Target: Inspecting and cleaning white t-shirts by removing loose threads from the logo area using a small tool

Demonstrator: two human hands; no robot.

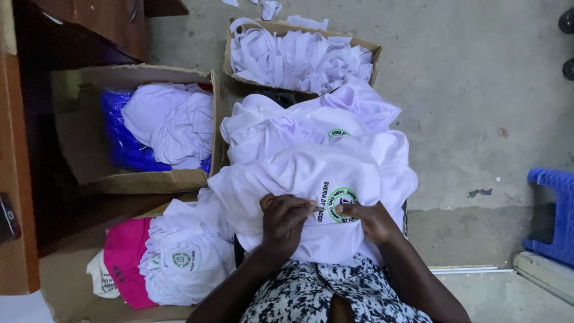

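left hand (284, 218): lower centre of frame, your fingers curled shut, pinching the white cotton shirt (311, 173) just left of its round green-ringed printed badge (342, 204)
right hand (372, 220): just right of the badge, fingers pressed down on the same shirt; thumb hidden, cannot tell if it grips or only pins the cloth
shirt place: top of a heap of similar white garments (287, 125) on your lap, mid-frame, above your black-and-white patterned clothing (311, 293)
handling: judged light, soft, limp; it will sag and fold wherever unsupported, not fragile, hardly slippery; take it by pinching cloth either side of the badge, or at a hem or shoulder seam, two hands to keep it flat
left box: open brown cardboard carton (84, 149), upper left, holds white cloth and a blue plastic bag (119, 143)
top box: cardboard carton of white fabric strips (299, 57), top centre
lower left: pink garment (122, 260) beside bundled white shirts (185, 257)
right edge: blue plastic stool (553, 215) on grey concrete floor (478, 90)
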